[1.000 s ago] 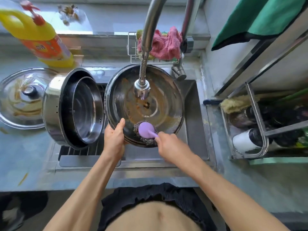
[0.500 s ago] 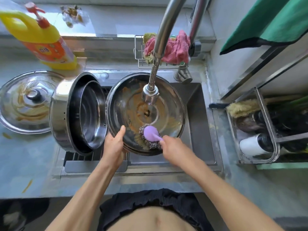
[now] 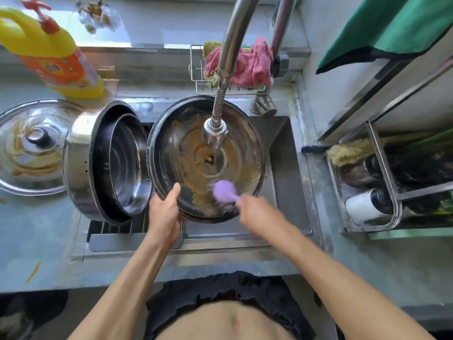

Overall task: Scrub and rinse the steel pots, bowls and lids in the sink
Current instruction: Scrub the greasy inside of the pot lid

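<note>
Big steel lid (image 3: pixel 186 133), underside up w/ brown smears, is tilted in the sink (image 3: pixel 289 173) under the tap head (image 3: pixel 214 134). Left hand (image 3: pixel 164 212) grips the lid's near-left rim, thumb lying inside. Right hand (image 3: pixel 255 212), blurred, holds the purple-handled scrubber (image 3: pixel 224 191) against the lid's near-right inside; steel wool under the handle is hard to make out. Left of the lid, touching it, a steel pot (image 3: pixel 78 153) lies on its side at the sink's left edge, mouth to the right, w/ a bowl (image 3: pixel 127 168) nested inside. Second lid (image 3: pixel 22 148), knob up and smeared, lies on the bench at the far left, beside the pot. Yellow soap bottle (image 3: pixel 56 52) at the back-left corner of the bench. Pink rag (image 3: pixel 250 62) in a wire rack (image 3: pixel 196 74) behind the sink.
</note>
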Tool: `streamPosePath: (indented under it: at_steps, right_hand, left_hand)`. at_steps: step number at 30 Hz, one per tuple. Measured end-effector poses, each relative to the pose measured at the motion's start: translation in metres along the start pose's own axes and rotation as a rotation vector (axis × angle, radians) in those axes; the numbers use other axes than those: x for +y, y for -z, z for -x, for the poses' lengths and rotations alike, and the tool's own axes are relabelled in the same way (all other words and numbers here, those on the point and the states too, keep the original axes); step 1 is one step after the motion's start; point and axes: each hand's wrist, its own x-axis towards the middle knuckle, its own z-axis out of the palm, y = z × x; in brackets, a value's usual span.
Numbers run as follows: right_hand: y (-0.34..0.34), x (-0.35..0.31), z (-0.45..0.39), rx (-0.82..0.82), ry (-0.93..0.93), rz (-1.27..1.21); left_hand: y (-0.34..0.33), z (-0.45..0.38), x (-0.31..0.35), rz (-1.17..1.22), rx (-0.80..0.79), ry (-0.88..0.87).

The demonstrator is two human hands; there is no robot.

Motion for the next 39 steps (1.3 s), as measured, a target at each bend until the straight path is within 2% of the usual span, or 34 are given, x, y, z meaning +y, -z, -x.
streamPosePath:
  at_steps: [2, 5, 6, 9, 10, 13, 14, 17, 18, 21, 22, 25, 26, 27, 29, 30, 33, 37, 39]
  right_hand:
    - [0.004, 0.006, -0.008, 0.083, -0.08, 0.014]
    - [-0.009, -0.012, 0.011, -0.015, 0.105, 0.021]
    - [-0.005, -0.011, 0.012, -0.011, 0.102, 0.026]
    - [0.018, 0.016, -0.016, 0.078, -0.131, 0.073]
    - [0.014, 0.015, -0.016, 0.073, -0.127, 0.09]
    - [-0.017, -0.018, 0.01, -0.052, 0.135, 0.039]
    - [-0.018, -0.02, 0.008, -0.05, 0.137, 0.008]
    - [0.0, 0.001, -0.028, 0.081, -0.077, -0.075]
    - [-0.004, 0.001, -0.029, 0.094, -0.079, -0.073]
    - [-0.025, -0.018, -0.013, 0.008, 0.123, -0.049]
    - [-0.022, -0.013, -0.019, 0.026, 0.115, -0.062]
    - [0.007, 0.012, -0.046, 0.204, -0.137, -0.123]
    - [0.007, 0.011, -0.044, 0.213, -0.135, -0.11]
    - [0.001, 0.005, -0.035, 0.199, -0.056, -0.097]
    - [-0.01, -0.004, -0.017, 0.09, 0.096, -0.056]
    - [-0.005, 0.004, -0.019, 0.092, 0.068, -0.034]
    - [0.019, 0.036, -0.045, 0.214, -0.204, -0.052]
    - [-0.008, 0.015, -0.025, 0.057, 0.024, -0.061]
    - [0.01, 0.033, -0.044, 0.152, -0.119, -0.102]
  left_hand:
    - [-0.002, 0.002, 0.003, -0.019, -0.014, -0.049]
    - [-0.008, 0.004, 0.003, -0.007, -0.011, -0.069]
    - [-0.009, 0.007, 0.004, 0.012, -0.014, -0.055]
    - [-0.006, 0.007, 0.004, -0.002, -0.013, -0.047]
    - [-0.005, 0.008, 0.004, -0.026, -0.024, -0.063]
    - [-0.006, 0.006, 0.004, -0.05, -0.039, -0.039]
    - [-0.005, 0.007, 0.005, -0.047, -0.038, -0.017]
    - [0.0, 0.008, 0.007, -0.094, -0.078, -0.014]
    - [0.002, 0.009, 0.008, -0.133, -0.092, -0.033]
    - [0.003, 0.009, 0.012, -0.157, -0.106, -0.027]
    - [0.003, 0.007, 0.014, -0.15, -0.105, -0.013]
    - [0.001, 0.004, 0.02, -0.18, -0.138, -0.014]
    - [0.0, 0.004, 0.02, -0.188, -0.143, -0.017]
    - [0.0, 0.005, 0.02, -0.196, -0.148, -0.01]
    - [-0.002, 0.004, 0.023, -0.199, -0.147, 0.012]
    - [-0.001, 0.004, 0.024, -0.201, -0.153, 0.023]
    - [-0.002, 0.001, 0.025, -0.23, -0.164, 0.021]
    - [0.0, 0.0, 0.019, -0.238, -0.142, 0.06]
    - [0.003, -0.001, 0.019, -0.235, -0.133, 0.073]
